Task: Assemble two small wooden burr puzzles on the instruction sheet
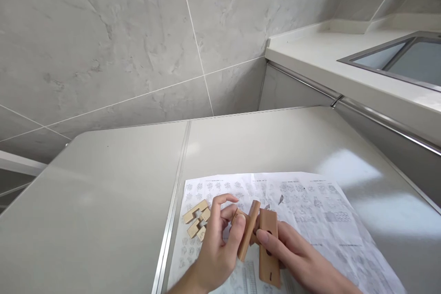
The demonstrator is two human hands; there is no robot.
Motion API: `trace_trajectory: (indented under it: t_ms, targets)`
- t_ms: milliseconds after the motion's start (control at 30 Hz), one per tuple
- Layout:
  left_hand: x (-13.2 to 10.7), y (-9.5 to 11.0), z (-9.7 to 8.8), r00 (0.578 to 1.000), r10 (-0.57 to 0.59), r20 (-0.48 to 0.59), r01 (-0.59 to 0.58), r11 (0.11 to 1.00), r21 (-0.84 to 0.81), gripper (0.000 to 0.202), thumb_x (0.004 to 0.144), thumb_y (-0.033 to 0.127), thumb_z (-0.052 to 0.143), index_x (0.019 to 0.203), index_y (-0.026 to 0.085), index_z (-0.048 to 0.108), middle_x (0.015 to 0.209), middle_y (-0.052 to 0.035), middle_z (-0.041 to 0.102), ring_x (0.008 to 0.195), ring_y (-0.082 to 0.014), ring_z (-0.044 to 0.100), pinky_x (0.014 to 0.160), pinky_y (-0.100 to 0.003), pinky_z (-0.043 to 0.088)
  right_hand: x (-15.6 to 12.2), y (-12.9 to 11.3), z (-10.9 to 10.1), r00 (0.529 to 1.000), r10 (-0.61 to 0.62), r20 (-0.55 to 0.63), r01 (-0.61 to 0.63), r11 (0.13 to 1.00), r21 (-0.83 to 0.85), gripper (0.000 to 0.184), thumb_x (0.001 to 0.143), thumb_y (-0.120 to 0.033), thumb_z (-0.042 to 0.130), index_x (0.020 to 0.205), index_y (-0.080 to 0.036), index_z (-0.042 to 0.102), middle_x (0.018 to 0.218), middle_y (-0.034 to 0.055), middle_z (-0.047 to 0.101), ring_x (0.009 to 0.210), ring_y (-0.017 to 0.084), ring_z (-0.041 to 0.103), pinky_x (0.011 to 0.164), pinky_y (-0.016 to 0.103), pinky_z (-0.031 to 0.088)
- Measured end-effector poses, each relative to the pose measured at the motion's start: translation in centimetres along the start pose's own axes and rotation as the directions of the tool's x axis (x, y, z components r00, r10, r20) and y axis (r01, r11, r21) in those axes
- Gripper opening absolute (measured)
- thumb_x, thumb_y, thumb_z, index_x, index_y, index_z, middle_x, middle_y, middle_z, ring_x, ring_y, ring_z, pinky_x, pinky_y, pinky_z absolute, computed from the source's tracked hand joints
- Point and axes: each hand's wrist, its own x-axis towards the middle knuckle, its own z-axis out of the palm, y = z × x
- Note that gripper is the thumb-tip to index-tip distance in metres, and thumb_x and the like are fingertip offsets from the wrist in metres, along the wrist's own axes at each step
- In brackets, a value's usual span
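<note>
My left hand (222, 245) pinches a small brown wooden puzzle piece with markings near its end, thumb against fingers. Beside it, a narrow brown wooden bar (249, 230) slants between my two hands; how it joins the other pieces is partly hidden. My right hand (294, 252) is closed on a wider flat wooden puzzle piece (269, 271), its thumb on the face next to a dark round mark, with a dark stroke near the lower end. Both hands are over a creased printed sheet (330, 248). Several pale notched wooden puzzle pieces (195, 211) lie left of my left hand.
The sheet lies on a light table (131, 183) with a metal seam (174, 197). Behind stands a grey tiled wall (138, 32). To the right, a white counter (310, 48) with a metal-framed sink (409, 57) rises above table height.
</note>
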Motion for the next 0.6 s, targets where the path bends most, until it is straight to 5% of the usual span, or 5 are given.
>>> trace_trajectory:
  t_ms: [167, 600]
  targets:
    - [0.19, 0.21, -0.21, 0.994, -0.07, 0.083, 0.075, 0.996, -0.054, 0.037, 0.113, 0.059, 0.046, 0.129, 0.026, 0.046, 0.074, 0.0068, 0.042, 0.062, -0.0113, 0.037, 0.058, -0.024, 0.035, -0.01, 0.05, 0.36, 0.999, -0.047, 0.005, 0.047, 0.998, -0.031, 0.064, 0.094, -0.085, 0.057, 0.078, -0.023, 0.059, 0.081, 0.0008, 0.051, 0.075, 0.02, 0.045, 0.07, 0.032, 0.045]
    - [0.33, -0.12, -0.91, 0.973, -0.118, 0.198, 0.128, 0.991, -0.043, 0.041, 0.114, 0.061, 0.042, 0.134, 0.026, 0.044, 0.077, 0.0063, 0.041, 0.061, -0.0106, 0.036, 0.058, -0.025, 0.033, 0.25, 0.29, 0.13, 0.998, 0.01, 0.057, -0.006, 0.997, -0.08, 0.07, 0.091, -0.092, 0.05, 0.079, -0.023, 0.05, 0.082, 0.0001, 0.046, 0.076, 0.019, 0.042, 0.073, 0.034, 0.042]
